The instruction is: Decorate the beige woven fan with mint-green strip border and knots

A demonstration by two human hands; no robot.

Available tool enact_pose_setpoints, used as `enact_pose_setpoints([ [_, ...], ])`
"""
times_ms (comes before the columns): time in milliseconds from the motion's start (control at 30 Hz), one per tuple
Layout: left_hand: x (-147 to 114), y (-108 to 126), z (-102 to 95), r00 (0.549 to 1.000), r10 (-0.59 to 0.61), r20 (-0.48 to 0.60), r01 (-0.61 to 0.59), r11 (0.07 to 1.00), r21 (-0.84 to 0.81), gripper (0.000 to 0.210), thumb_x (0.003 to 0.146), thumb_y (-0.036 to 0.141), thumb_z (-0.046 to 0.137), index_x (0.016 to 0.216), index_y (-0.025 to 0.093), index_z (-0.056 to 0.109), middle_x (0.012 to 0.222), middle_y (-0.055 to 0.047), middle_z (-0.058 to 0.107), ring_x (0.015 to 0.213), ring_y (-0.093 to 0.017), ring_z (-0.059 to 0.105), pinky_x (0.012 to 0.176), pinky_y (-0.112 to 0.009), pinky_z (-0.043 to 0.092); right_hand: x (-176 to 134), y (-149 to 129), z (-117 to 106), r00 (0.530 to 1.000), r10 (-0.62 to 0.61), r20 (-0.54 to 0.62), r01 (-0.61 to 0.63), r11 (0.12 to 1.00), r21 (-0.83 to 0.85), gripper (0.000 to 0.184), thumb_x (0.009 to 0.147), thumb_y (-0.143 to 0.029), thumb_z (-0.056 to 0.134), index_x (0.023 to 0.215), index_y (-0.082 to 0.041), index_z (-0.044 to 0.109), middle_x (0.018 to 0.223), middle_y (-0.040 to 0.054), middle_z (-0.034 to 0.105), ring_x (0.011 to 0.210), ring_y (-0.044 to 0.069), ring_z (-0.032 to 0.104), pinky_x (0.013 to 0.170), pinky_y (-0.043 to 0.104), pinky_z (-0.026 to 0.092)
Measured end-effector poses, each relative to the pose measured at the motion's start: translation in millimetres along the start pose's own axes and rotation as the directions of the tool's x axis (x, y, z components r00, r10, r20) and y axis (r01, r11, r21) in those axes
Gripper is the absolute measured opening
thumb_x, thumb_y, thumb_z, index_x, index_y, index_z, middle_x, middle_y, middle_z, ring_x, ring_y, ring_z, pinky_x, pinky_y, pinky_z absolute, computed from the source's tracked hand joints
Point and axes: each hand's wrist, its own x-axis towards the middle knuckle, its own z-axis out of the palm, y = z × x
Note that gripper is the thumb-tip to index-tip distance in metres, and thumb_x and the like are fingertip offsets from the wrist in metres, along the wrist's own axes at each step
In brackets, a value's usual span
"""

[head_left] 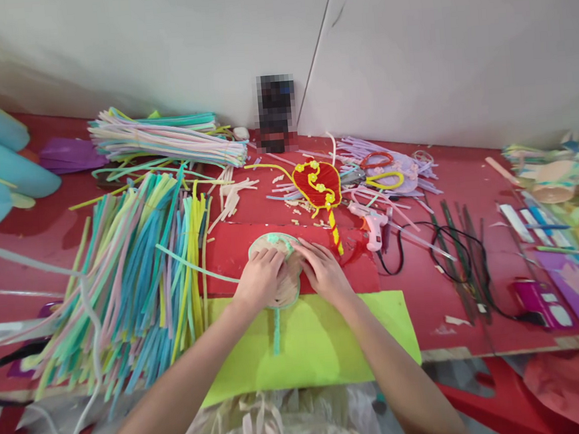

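A round fan (pixel 288 293) made of cream pipe cleaners, with a mint-green rim and a twisted green handle (pixel 276 332), lies under both hands. My left hand (pixel 261 277) is closed over its upper left part, fingers curled down on the green trim. From under that hand a loose mint-green pipe cleaner (pixel 198 267) runs out to the left. My right hand (pixel 324 271) holds the fan's upper right rim, fingertips together by the green trim. The fingertips hide part of the fan's face. A finished red fan (pixel 312 192) with yellow flowers lies just beyond.
Bundles of coloured pipe cleaners (pixel 143 268) cover the left side. A pink glue gun (pixel 374 227) with a black cord and yellow-handled scissors (pixel 385 180) lie right. A lime-green sheet (pixel 310 349) spans the front edge; a purple box (pixel 544 302) sits far right.
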Motion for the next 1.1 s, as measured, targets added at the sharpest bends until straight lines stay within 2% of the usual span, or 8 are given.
enact_pose_setpoints([
  [433, 6, 3, -3.7, 1.000, -0.026, 0.007, 0.026, 0.999, -0.032, 0.008, 0.087, 0.019, 0.050, 0.082, 0.017, 0.056, 0.084, -0.005, 0.063, 0.083, -0.020, 0.057, 0.075, -0.034, 0.040, -1, -1, -1, 1.000, -0.030, 0.001, 0.030, 0.999, -0.037, 0.051, 0.094, -0.015, 0.034, 0.144, -0.024, 0.027, 0.142, 0.0048, 0.046, 0.135, 0.018, 0.037, 0.107, 0.042, 0.039],
  [633, 5, 2, -5.1, 0.999, -0.019, 0.030, 0.020, 1.000, -0.021, 0.010, 0.089, 0.022, 0.048, 0.085, 0.017, 0.056, 0.085, -0.005, 0.063, 0.084, -0.021, 0.057, 0.077, -0.035, 0.041, -4, 3, 3, 0.997, -0.075, 0.001, 0.075, 0.990, -0.117, 0.054, 0.093, -0.012, 0.034, 0.145, -0.022, 0.025, 0.142, 0.0057, 0.046, 0.136, 0.019, 0.036, 0.108, 0.042, 0.037],
  [733, 2, 0, -10.3, 0.998, 0.001, 0.067, -0.001, 1.000, 0.005, 0.012, 0.089, 0.025, 0.050, 0.094, 0.017, 0.057, 0.090, -0.006, 0.063, 0.088, -0.022, 0.056, 0.079, -0.036, 0.041, -5, 4, 4, 0.994, -0.104, 0.031, 0.107, 0.982, -0.155, 0.055, 0.092, -0.010, 0.034, 0.146, -0.021, 0.025, 0.143, 0.0054, 0.044, 0.137, 0.019, 0.033, 0.109, 0.042, 0.036],
  [867, -8, -5, -19.8, 0.995, 0.025, 0.097, -0.027, 0.999, 0.027, 0.031, 0.086, 0.027, 0.057, 0.115, 0.019, 0.053, 0.102, -0.007, 0.062, 0.095, -0.023, 0.055, 0.085, -0.037, 0.041, -5, 4, 3, 0.987, -0.137, 0.089, 0.151, 0.973, -0.176, 0.052, 0.092, -0.011, 0.035, 0.143, -0.021, 0.032, 0.144, 0.0038, 0.042, 0.139, 0.020, 0.029, 0.110, 0.044, 0.033],
  [1000, -23, -13, -33.7, 0.992, 0.035, 0.123, -0.040, 0.998, 0.040, 0.026, 0.087, 0.027, 0.055, 0.111, 0.020, 0.055, 0.104, -0.007, 0.060, 0.096, -0.022, 0.055, 0.085, -0.036, 0.041, -3, 1, 2, 0.989, -0.121, 0.080, 0.134, 0.975, -0.179, 0.046, 0.093, -0.016, 0.038, 0.140, -0.021, 0.038, 0.143, 0.0040, 0.044, 0.139, 0.020, 0.030, 0.110, 0.044, 0.032],
  [1100, -32, -24, -46.6, 0.989, 0.022, 0.148, -0.036, 0.995, 0.090, 0.015, 0.090, 0.024, 0.049, 0.100, 0.020, 0.060, 0.099, -0.007, 0.060, 0.091, -0.021, 0.054, 0.081, -0.036, 0.040, -3, -1, 1, 0.991, -0.115, 0.071, 0.126, 0.977, -0.171, 0.045, 0.094, -0.020, 0.040, 0.139, -0.021, 0.040, 0.142, 0.0049, 0.045, 0.138, 0.020, 0.032, 0.110, 0.044, 0.033],
])
